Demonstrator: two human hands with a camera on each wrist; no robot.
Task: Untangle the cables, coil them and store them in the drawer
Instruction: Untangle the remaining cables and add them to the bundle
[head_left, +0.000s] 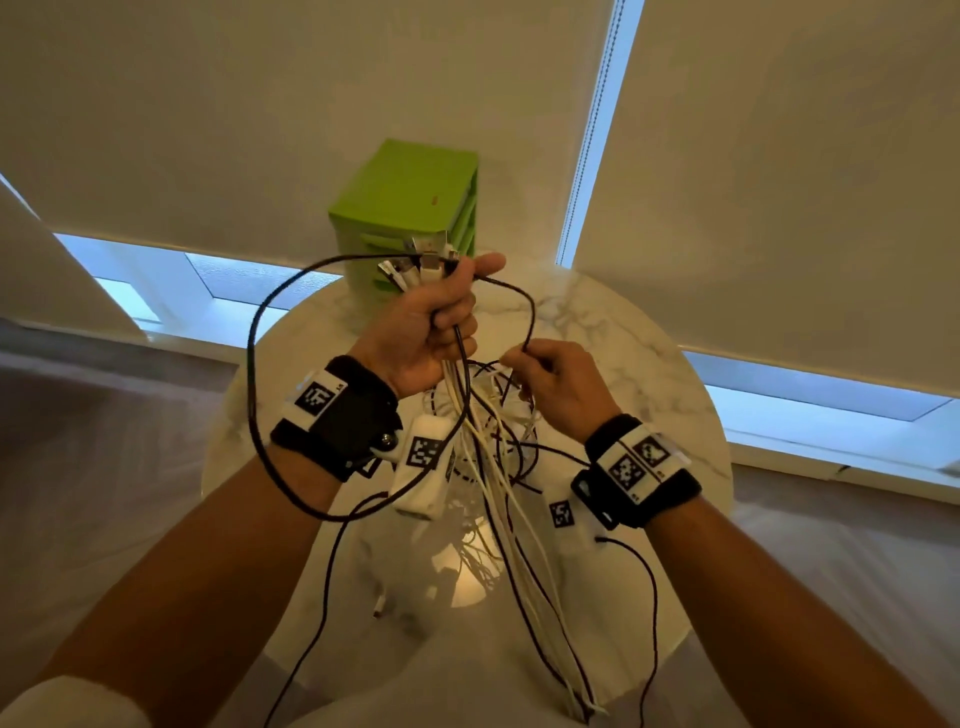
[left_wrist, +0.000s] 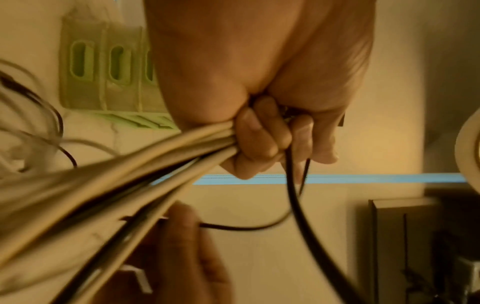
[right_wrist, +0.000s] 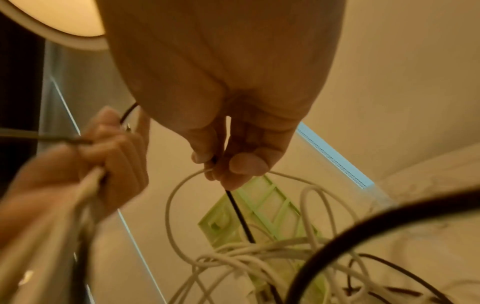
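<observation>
Grip of the left hand (head_left: 434, 325) was fisted round the bundle of white and black cables (head_left: 483, 447), plug ends up, just before the green plastic drawer unit (head_left: 410, 218). Right hand (head_left: 558, 387) pinched one thin black cable (head_left: 524, 312) beside it. Untangling was in hand; next, that strand probably needed drawing free of the bundle.

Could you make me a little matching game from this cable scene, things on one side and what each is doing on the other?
Things:
1. left hand
2. right hand
3. green drawer unit
4. round marble table

States:
A. stands at the table's far edge
B. pinches one black cable
C. grips a bundle of cables
D. lies under the hanging cables

Pairs: 1-C, 2-B, 3-A, 4-D
</observation>
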